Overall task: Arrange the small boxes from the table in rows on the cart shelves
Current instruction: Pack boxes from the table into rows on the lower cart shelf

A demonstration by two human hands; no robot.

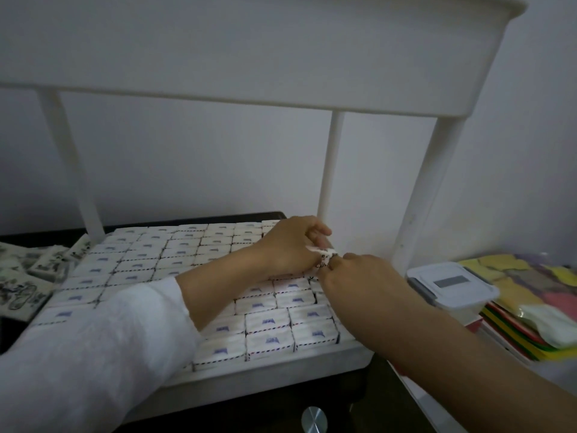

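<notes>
1. Cart (437, 189): white, with slim posts; its upper shelf (249, 57) spans the top of the view.
2. Lower shelf (281, 370): a white tray with a raised rim, standing against the wall.
3. Rows of boxes (175, 245): small white boxes with blue marks and striped edges, packed side by side and filling nearly the whole lower shelf.
4. White sleeve (93, 354): covers the left forearm, which crosses over the front rows.
5. Coloured sheets (524, 292): a stack to the right of the cart, beside its right post.
6. Clear container (452, 285): lidded, resting against the coloured sheets on their near left.
7. Loose boxes (46, 267): white with black patterns, lying unsorted on the dark table (31, 235) left of the cart.
8. Left hand (287, 248): above the right rear part of the shelf, fingers curled, pinching one end of the held box.
9. Right hand (365, 273): back turned up, fingers bent inward, fingertips gripping the other end.
10. Held box (326, 256): small, patterned, tilted, between both hands just above the right-hand rows.
</notes>
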